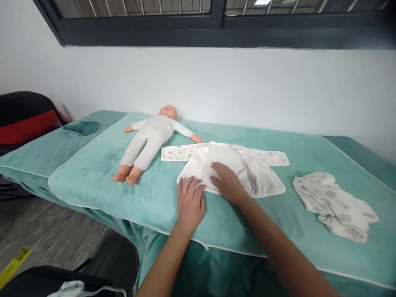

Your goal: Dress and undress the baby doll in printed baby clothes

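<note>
A small white baby shirt (244, 165) with faint prints lies spread flat on the teal blanket (93, 177), sleeves out to both sides. My right hand (228, 181) rests flat on its lower left part, fingers stretched out. My left hand (189, 200) lies flat beside it, fingertips at the shirt's lower left corner, fingers apart. A baby doll (148, 140) in a white bodysuit lies on its back to the left of the shirt, its hand near the shirt's left sleeve.
A crumpled printed white garment (335, 206) lies on the blanket at the right. A folded teal cloth (83, 127) sits at the far left. A black and red chair (24, 119) stands left of the table. A white wall runs behind.
</note>
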A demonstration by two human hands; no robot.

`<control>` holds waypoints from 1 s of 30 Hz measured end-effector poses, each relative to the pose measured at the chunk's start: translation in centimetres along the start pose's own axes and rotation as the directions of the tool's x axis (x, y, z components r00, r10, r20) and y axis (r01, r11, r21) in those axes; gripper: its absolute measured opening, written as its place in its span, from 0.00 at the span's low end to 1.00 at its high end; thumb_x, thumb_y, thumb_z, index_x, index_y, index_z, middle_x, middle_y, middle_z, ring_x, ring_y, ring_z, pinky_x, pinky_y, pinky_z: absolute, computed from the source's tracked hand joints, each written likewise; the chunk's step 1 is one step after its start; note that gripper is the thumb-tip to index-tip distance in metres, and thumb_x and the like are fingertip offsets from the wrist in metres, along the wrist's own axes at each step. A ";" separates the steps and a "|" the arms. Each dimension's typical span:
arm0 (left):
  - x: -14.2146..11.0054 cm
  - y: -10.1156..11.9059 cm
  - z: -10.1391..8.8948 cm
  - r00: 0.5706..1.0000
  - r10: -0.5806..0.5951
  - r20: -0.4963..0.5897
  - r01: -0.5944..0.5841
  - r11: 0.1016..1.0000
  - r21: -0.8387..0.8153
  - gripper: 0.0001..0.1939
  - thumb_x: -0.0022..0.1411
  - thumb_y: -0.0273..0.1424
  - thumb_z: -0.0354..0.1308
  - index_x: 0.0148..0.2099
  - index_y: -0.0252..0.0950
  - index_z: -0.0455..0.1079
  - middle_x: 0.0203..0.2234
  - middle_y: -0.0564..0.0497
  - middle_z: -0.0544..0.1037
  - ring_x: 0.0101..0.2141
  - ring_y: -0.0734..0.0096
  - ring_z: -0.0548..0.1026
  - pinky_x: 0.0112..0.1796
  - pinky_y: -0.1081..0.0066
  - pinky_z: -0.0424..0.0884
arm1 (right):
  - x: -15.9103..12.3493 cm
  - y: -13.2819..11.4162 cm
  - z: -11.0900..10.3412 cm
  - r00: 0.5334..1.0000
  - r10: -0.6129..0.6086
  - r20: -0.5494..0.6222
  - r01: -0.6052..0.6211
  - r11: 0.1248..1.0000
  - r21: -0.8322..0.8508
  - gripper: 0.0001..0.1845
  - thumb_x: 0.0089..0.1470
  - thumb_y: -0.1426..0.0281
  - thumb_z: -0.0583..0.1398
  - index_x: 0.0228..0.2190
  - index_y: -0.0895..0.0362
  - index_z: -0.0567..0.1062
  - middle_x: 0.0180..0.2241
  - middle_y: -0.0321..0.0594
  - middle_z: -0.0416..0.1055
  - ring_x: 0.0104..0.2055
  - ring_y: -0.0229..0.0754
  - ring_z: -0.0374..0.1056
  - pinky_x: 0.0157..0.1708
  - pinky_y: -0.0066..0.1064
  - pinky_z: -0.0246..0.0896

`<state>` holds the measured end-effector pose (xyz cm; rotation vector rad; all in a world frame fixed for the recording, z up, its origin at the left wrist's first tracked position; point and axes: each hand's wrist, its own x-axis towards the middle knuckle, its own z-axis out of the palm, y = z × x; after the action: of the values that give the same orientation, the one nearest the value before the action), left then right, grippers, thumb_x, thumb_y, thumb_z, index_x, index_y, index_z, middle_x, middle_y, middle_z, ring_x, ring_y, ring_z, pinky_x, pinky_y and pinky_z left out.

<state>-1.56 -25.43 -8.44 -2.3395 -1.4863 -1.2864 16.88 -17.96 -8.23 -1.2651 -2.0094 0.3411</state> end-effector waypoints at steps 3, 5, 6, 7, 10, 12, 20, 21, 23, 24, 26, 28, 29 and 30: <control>-0.4 -0.1 -0.1 0.990 0.070 0.125 -0.063 0.996 -0.060 0.19 0.56 0.18 0.53 0.49 0.38 0.71 0.46 0.47 0.77 0.55 0.57 0.69 0.65 0.47 0.54 | -5.7 -0.3 -3.4 0.994 -0.113 0.009 0.113 0.973 -0.199 0.22 0.63 0.65 0.57 0.57 0.55 0.68 0.60 0.50 0.66 0.63 0.53 0.60 0.62 0.51 0.58; -0.6 -0.4 -0.2 0.988 0.058 0.144 -0.049 0.997 -0.065 0.18 0.58 0.18 0.53 0.49 0.37 0.71 0.45 0.48 0.78 0.54 0.59 0.69 0.64 0.50 0.56 | -8.5 0.4 -5.9 0.993 -0.114 0.019 0.115 0.946 -0.302 0.21 0.63 0.62 0.59 0.55 0.53 0.69 0.58 0.48 0.68 0.60 0.53 0.63 0.59 0.50 0.61; -0.6 -0.6 -0.2 0.988 0.052 0.146 -0.043 0.997 -0.059 0.17 0.59 0.19 0.53 0.49 0.37 0.71 0.45 0.47 0.77 0.54 0.59 0.69 0.63 0.51 0.57 | -9.5 0.9 -7.0 0.993 -0.116 0.028 0.119 0.931 -0.345 0.19 0.63 0.61 0.59 0.54 0.52 0.71 0.56 0.47 0.70 0.58 0.53 0.64 0.58 0.49 0.61; -0.5 -0.8 -0.2 0.987 0.054 0.153 -0.047 0.998 -0.049 0.16 0.60 0.19 0.53 0.49 0.37 0.72 0.46 0.47 0.77 0.53 0.59 0.69 0.62 0.52 0.59 | -10.2 1.4 -8.0 0.992 -0.122 0.041 0.128 0.915 -0.382 0.17 0.63 0.61 0.59 0.52 0.52 0.72 0.54 0.46 0.72 0.57 0.53 0.66 0.57 0.48 0.62; 0.0 -1.5 -0.6 0.976 0.070 0.208 -0.075 0.997 0.018 0.17 0.63 0.20 0.53 0.52 0.37 0.71 0.47 0.46 0.77 0.52 0.58 0.69 0.57 0.55 0.65 | -10.5 2.4 -9.5 0.987 -0.141 0.083 0.163 0.876 -0.454 0.12 0.65 0.64 0.57 0.47 0.52 0.74 0.49 0.43 0.75 0.53 0.51 0.67 0.55 0.46 0.60; 0.4 -1.9 -0.9 0.969 0.060 0.241 -0.082 0.993 0.081 0.17 0.65 0.21 0.52 0.53 0.37 0.71 0.47 0.46 0.77 0.51 0.56 0.70 0.53 0.56 0.67 | -9.9 2.6 -9.7 0.984 -0.129 0.122 0.173 0.857 -0.485 0.10 0.66 0.67 0.55 0.44 0.53 0.75 0.47 0.43 0.75 0.51 0.49 0.67 0.54 0.44 0.59; 1.6 -2.7 -1.7 0.932 0.100 0.349 -0.174 0.967 0.188 0.16 0.62 0.20 0.52 0.48 0.39 0.73 0.45 0.47 0.79 0.50 0.55 0.72 0.51 0.56 0.66 | -8.9 3.1 -10.4 0.969 -0.073 0.235 0.188 0.836 -0.516 0.10 0.67 0.72 0.52 0.35 0.57 0.72 0.36 0.43 0.72 0.40 0.46 0.65 0.46 0.38 0.57; 1.7 -2.7 -1.8 0.933 0.093 0.348 -0.169 0.966 0.194 0.14 0.62 0.21 0.52 0.47 0.38 0.73 0.44 0.46 0.79 0.49 0.55 0.72 0.51 0.56 0.66 | -9.1 3.0 -10.7 0.964 -0.073 0.254 0.196 0.841 -0.504 0.10 0.67 0.72 0.52 0.36 0.57 0.71 0.36 0.43 0.72 0.40 0.46 0.64 0.45 0.38 0.56; 1.8 -2.6 -1.7 0.939 0.064 0.339 -0.140 0.969 0.204 0.11 0.63 0.23 0.52 0.44 0.38 0.73 0.43 0.46 0.79 0.48 0.55 0.73 0.50 0.56 0.66 | -9.4 2.7 -10.9 0.962 -0.067 0.264 0.195 0.847 -0.495 0.10 0.67 0.71 0.51 0.36 0.57 0.72 0.36 0.43 0.71 0.40 0.46 0.64 0.44 0.38 0.57; 1.7 -2.5 -1.7 0.942 0.047 0.333 -0.122 0.970 0.208 0.10 0.63 0.24 0.52 0.43 0.38 0.73 0.42 0.46 0.79 0.47 0.55 0.73 0.49 0.56 0.66 | -9.6 2.4 -11.0 0.964 -0.065 0.259 0.190 0.849 -0.494 0.11 0.68 0.71 0.51 0.36 0.57 0.72 0.36 0.43 0.71 0.40 0.46 0.64 0.44 0.38 0.57; 1.5 -2.4 -1.7 0.947 0.025 0.321 -0.098 0.972 0.212 0.09 0.62 0.25 0.52 0.41 0.37 0.72 0.42 0.45 0.78 0.47 0.54 0.73 0.49 0.55 0.67 | -9.8 1.9 -11.0 0.970 -0.067 0.235 0.175 0.862 -0.476 0.12 0.68 0.70 0.51 0.36 0.56 0.72 0.37 0.44 0.72 0.40 0.46 0.64 0.43 0.39 0.58; 1.2 -2.3 -1.7 0.953 0.031 0.302 -0.091 0.979 0.185 0.08 0.61 0.25 0.53 0.40 0.37 0.73 0.45 0.43 0.77 0.49 0.53 0.73 0.51 0.54 0.67 | -10.2 1.6 -11.1 0.976 -0.089 0.200 0.168 0.890 -0.425 0.12 0.68 0.68 0.51 0.37 0.56 0.73 0.38 0.44 0.73 0.41 0.46 0.65 0.43 0.39 0.59; 1.0 -2.3 -1.8 0.957 0.040 0.287 -0.087 0.985 0.151 0.08 0.62 0.26 0.53 0.40 0.37 0.73 0.48 0.43 0.77 0.50 0.53 0.72 0.52 0.53 0.67 | -10.4 1.6 -11.1 0.977 -0.105 0.184 0.171 0.904 -0.391 0.12 0.68 0.67 0.52 0.38 0.55 0.74 0.39 0.44 0.73 0.42 0.46 0.65 0.44 0.39 0.60; 0.9 -2.4 -1.9 0.962 0.048 0.269 -0.077 0.992 0.099 0.08 0.62 0.26 0.53 0.41 0.38 0.73 0.50 0.43 0.76 0.52 0.54 0.72 0.53 0.54 0.67 | -10.7 1.6 -11.3 0.978 -0.120 0.170 0.175 0.917 -0.359 0.12 0.68 0.67 0.52 0.39 0.55 0.74 0.40 0.44 0.73 0.43 0.46 0.66 0.44 0.39 0.61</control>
<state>-4.38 -24.40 -7.42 -2.5428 -1.4937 -0.8796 28.48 -28.11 -5.85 -1.3312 -2.3593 -0.0293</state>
